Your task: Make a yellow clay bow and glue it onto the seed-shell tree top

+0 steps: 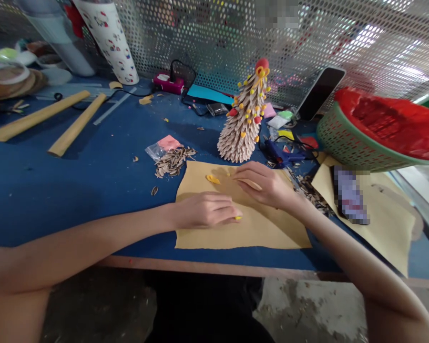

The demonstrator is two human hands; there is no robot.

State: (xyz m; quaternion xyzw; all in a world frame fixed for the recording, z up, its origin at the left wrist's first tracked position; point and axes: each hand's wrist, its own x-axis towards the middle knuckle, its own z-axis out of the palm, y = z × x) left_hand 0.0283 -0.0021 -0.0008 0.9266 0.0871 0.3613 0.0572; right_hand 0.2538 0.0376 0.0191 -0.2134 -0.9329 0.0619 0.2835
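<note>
My left hand [210,209] rests low over a sheet of tan paper [207,237], its fingers closed on a small piece of yellow clay [238,217]. Just beyond it, my right hand [262,183] is above the same sheet with fingers bent and drawn together. What its fingertips hold, if anything, is too small to make out. A flattened orange-yellow clay lump [213,179] lies on the paper between the hands and its far edge. Behind the sheet stands a cone-shaped tree [239,128] covered in seed husks, dotted with yellow and red balls and topped by a red one.
Husks [173,162] lie in a pile left of the paper. A blue glue gun [284,155] sits right of the tree. A green basket [346,136] with red plastic, a leaning phone [320,93], two tan rolls [76,126] and a white patterned tumbler [110,43] surround the work.
</note>
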